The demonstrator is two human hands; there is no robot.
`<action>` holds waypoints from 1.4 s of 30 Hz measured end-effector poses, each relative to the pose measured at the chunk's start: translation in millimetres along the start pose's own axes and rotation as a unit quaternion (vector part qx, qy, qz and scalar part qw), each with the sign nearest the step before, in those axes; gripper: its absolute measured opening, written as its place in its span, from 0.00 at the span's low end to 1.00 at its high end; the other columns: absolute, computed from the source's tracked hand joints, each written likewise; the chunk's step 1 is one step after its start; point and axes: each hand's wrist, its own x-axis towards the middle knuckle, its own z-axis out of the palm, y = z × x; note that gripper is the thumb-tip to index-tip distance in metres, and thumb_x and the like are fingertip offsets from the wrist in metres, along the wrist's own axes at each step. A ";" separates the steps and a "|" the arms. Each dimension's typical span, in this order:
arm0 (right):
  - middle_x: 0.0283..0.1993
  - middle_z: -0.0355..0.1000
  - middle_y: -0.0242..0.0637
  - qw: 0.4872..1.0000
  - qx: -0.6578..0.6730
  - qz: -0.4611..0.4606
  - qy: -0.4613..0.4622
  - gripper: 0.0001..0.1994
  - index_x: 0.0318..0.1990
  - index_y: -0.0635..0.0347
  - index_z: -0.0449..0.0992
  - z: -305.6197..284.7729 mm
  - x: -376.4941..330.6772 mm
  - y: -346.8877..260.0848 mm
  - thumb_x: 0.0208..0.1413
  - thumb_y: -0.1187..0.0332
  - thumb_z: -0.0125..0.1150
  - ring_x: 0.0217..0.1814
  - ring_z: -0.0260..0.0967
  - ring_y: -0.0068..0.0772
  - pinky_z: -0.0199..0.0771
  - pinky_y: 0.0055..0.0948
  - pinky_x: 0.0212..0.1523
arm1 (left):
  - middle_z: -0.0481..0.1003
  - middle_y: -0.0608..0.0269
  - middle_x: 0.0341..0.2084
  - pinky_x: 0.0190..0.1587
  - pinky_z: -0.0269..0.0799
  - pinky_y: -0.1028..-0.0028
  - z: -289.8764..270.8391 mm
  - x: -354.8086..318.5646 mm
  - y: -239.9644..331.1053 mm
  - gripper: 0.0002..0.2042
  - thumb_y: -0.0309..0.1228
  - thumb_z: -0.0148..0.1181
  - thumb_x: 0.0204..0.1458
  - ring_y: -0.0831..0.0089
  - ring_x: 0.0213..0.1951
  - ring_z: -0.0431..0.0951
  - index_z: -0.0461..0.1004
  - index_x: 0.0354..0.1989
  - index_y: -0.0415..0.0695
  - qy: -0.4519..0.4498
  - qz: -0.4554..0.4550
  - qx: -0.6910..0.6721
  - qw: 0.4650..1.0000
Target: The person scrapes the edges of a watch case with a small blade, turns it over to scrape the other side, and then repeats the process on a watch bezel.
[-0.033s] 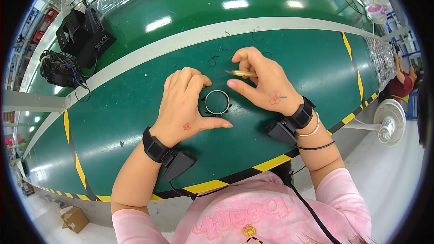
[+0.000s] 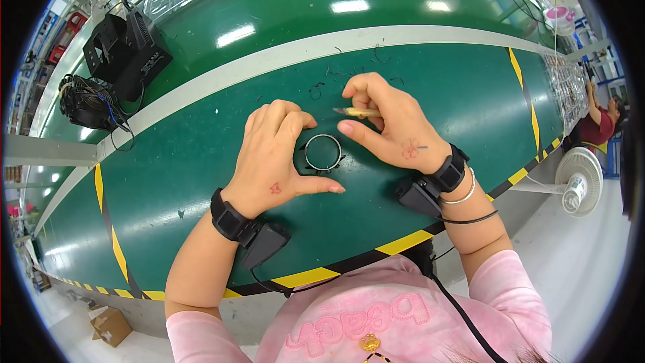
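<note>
A small dark ring (image 2: 322, 152) lies flat on the green table (image 2: 470, 87) between the hands. It is steadied by the curled fingers of the left hand (image 2: 272, 154); a thin yellowish tool (image 2: 356, 113) is pinched in the right hand (image 2: 390, 128). The ring is judged light, stiff and thin-walled, best gripped at its outer rim.

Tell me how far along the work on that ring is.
Done: the small metal ring lies flat on the green table, and dark trimmed bits are scattered beyond the hands. In hand: the left hand curls around the ring's left side, while the right hand holds a slim yellowish tool just above it. Left: the tool tip is not yet on the ring; its finished state cannot be judged.
</note>
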 end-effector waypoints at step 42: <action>0.36 0.71 0.26 0.976 -0.091 -0.193 -0.035 0.07 0.38 0.47 0.86 30.3 -14.1 -3.7 0.51 0.69 0.76 0.28 0.72 0.28 0.71 0.29 0.25 | 0.72 0.64 0.44 0.61 0.64 0.57 -2.6 -1.4 -9.3 0.26 0.38 0.83 0.39 0.59 0.49 0.74 0.80 0.48 0.49 -0.041 0.008 -0.067 0.997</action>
